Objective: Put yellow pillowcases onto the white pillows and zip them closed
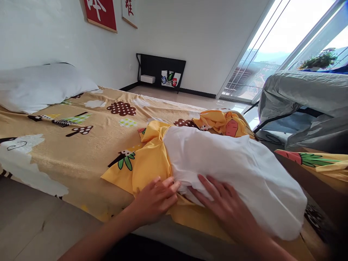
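Note:
A white pillow (pixel 233 163) lies on the bed, its left end inside a yellow pillowcase (pixel 152 159) printed with carrots and green leaves. At the case's mouth, along the near side, my left hand (pixel 157 199) is closed with its fingertips pinching the yellow edge beside the white fabric. My right hand (pixel 223 203) rests on the near side of the pillow, fingers apart and pressing lightly into the cloth. The palms of both hands are hidden. Most of the pillow sticks out of the case toward the right.
Behind the pillow lies a crumpled yellow cloth (pixel 220 121). The bed's patterned sheet (pixel 103 156) spreads left to another white pillow (pixel 46 87). At right are a grey-covered piece of furniture (pixel 304 94) and more yellow carrot-print fabric (pixel 326 165). A black shelf (pixel 163 63) stands by the wall.

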A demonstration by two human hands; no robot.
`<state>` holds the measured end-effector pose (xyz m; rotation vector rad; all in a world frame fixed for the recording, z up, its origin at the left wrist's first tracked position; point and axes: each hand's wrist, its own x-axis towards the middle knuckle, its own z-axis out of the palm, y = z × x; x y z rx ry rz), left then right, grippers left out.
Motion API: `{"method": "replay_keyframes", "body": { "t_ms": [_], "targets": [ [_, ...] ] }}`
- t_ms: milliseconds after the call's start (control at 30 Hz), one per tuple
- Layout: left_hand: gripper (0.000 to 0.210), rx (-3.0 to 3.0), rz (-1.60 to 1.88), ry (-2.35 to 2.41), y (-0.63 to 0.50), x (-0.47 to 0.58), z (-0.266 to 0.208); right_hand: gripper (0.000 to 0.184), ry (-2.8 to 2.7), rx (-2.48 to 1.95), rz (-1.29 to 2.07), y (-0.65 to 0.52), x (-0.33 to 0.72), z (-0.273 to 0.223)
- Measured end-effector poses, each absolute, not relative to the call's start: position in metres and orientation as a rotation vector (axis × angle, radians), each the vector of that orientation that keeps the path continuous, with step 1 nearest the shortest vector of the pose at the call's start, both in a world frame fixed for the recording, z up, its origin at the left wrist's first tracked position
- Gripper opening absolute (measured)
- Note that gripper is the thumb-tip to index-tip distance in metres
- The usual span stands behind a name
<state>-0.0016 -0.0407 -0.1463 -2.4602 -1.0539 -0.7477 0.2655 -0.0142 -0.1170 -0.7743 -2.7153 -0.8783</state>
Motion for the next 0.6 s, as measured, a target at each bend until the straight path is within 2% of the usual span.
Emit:
{"method": "replay_keyframes", "body": {
  "t_ms": [200, 333, 433, 600],
  "targets": [
    [0.013, -2.644, -0.552, -0.915, -0.016, 0.001, -0.117, 0.061, -2.830, -0.849, -0.587, 0.028, 0.252, -0.087],
    [0.028, -2.717, -0.375, -1.008, 0.000, 0.004, -0.101, 0.071, -2.945, -0.932, -0.393, 0.046, 0.237, -0.066],
    [0.036, -2.757, -0.286, -1.017, 0.001, 0.010, -0.093, 0.067, -2.977, -1.031, -0.281, 0.052, 0.231, -0.058],
    [0.024, -2.974, -0.394, -0.929, -0.007, 0.018, -0.081, 0.060, -2.981, -1.050, 0.107, 0.070, 0.225, -0.059]
  ]
}}
